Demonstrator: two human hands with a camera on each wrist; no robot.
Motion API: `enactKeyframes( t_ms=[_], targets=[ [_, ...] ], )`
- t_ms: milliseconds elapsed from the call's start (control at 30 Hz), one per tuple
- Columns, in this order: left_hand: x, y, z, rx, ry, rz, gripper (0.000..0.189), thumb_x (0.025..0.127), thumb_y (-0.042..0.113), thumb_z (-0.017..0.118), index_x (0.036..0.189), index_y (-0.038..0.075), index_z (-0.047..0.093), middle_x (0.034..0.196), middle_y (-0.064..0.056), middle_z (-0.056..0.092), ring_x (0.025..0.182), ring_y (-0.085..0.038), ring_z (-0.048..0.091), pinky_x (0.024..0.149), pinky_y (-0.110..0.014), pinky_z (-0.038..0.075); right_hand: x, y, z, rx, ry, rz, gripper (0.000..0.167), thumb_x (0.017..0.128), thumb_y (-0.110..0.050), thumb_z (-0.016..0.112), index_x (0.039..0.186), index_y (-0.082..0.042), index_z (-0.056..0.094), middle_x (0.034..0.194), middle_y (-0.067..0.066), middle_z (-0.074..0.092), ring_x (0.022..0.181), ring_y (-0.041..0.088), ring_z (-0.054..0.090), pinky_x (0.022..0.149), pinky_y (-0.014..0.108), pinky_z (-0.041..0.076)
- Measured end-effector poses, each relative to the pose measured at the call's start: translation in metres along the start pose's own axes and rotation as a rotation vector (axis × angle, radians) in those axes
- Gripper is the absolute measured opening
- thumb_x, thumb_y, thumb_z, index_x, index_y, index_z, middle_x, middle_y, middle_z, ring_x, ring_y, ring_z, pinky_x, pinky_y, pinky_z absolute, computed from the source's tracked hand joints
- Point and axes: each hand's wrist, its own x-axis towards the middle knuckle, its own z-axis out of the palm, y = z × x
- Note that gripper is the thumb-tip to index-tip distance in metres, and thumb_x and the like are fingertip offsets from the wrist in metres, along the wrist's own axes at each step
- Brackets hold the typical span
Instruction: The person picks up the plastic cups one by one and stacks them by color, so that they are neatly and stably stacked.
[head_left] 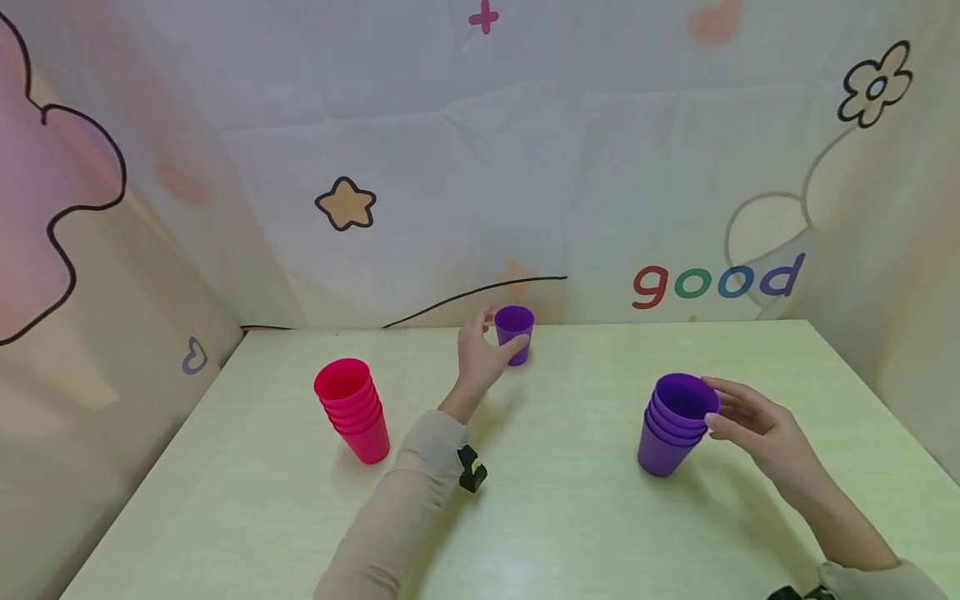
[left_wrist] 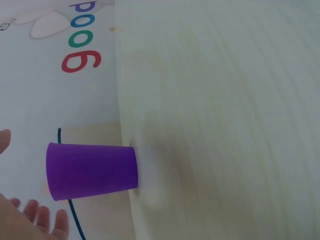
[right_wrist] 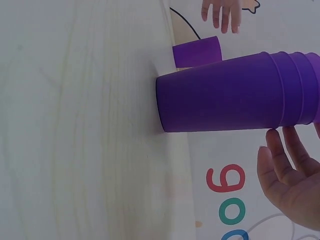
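Note:
A lone purple cup (head_left: pixel 514 333) stands upright near the table's back edge. My left hand (head_left: pixel 483 354) is beside it, thumb apart from the other fingers; in the left wrist view a gap shows between those fingers (left_wrist: pixel 44 220) and the cup (left_wrist: pixel 92 171). To the right, a stack of purple cups (head_left: pixel 667 433) stands upright, mouths up. Beside its rims is my right hand (head_left: pixel 768 437), thumb and fingers spread. Fingertips (right_wrist: pixel 272 137) meet the stack (right_wrist: pixel 225 95) near its rims in the right wrist view, without curling round it.
Left of my left forearm, a stack of red cups (head_left: pixel 360 421) stands on the pale table (head_left: pixel 525 508). A printed backdrop (head_left: pixel 465 192) rises behind the table's back edge.

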Motion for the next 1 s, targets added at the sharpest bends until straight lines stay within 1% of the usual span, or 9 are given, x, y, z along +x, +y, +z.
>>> enactKeyframes(
  t_ms=[133,333,500,700,867,1000],
  targets=[
    [0.007,-0.003,0.003,-0.01,-0.043,-0.072,0.077,0.074,0.023,0.075,0.137,0.004,0.036,0.128,-0.012,0.045,0.117,-0.031,0.041,0.093,-0.043,0.037,0.0,0.0,-0.001,-0.003,-0.001,-0.009,0.041,0.09,0.002,0.051,0.13,-0.011,0.049,0.107,-0.014,0.06,0.093,0.001,0.058,0.072,0.017,0.049],
    [0.016,-0.008,0.006,-0.002,-0.065,-0.11,0.078,0.073,0.025,0.076,0.137,0.003,0.036,0.129,-0.014,0.044,0.12,-0.032,0.039,0.095,-0.042,0.037,0.0,-0.001,-0.001,-0.008,0.004,-0.008,0.041,0.09,0.001,0.051,0.129,-0.011,0.049,0.106,-0.013,0.06,0.092,0.001,0.058,0.073,0.017,0.049],
    [0.023,-0.01,0.009,0.01,-0.083,-0.141,0.079,0.073,0.025,0.076,0.137,0.004,0.035,0.132,-0.013,0.043,0.121,-0.029,0.038,0.096,-0.041,0.037,0.0,-0.001,-0.002,-0.015,0.004,-0.008,0.041,0.09,0.001,0.051,0.129,-0.011,0.049,0.107,-0.013,0.059,0.093,0.001,0.058,0.073,0.017,0.049],
    [0.028,-0.01,0.01,0.052,-0.075,-0.174,0.079,0.073,0.024,0.076,0.137,0.002,0.036,0.129,-0.014,0.043,0.118,-0.028,0.039,0.095,-0.039,0.037,0.0,-0.001,-0.001,-0.023,0.007,-0.001,0.04,0.091,0.0,0.052,0.129,-0.01,0.049,0.106,-0.014,0.059,0.093,0.001,0.058,0.073,0.017,0.049],
    [0.033,-0.013,0.014,0.057,-0.062,-0.184,0.074,0.069,0.022,0.079,0.131,0.0,0.044,0.124,-0.014,0.047,0.115,-0.028,0.042,0.094,-0.037,0.037,-0.001,-0.001,-0.002,-0.026,0.008,0.013,0.04,0.091,-0.002,0.052,0.129,-0.011,0.049,0.106,-0.014,0.059,0.092,0.001,0.058,0.073,0.018,0.049],
    [0.035,-0.018,0.017,0.043,-0.048,-0.173,0.068,0.067,0.021,0.08,0.125,0.001,0.05,0.118,-0.013,0.051,0.112,-0.029,0.044,0.093,-0.038,0.037,-0.001,-0.001,-0.002,-0.031,0.01,0.023,0.039,0.091,-0.003,0.052,0.13,-0.012,0.048,0.106,-0.015,0.059,0.092,0.001,0.058,0.074,0.017,0.049]
  ],
)
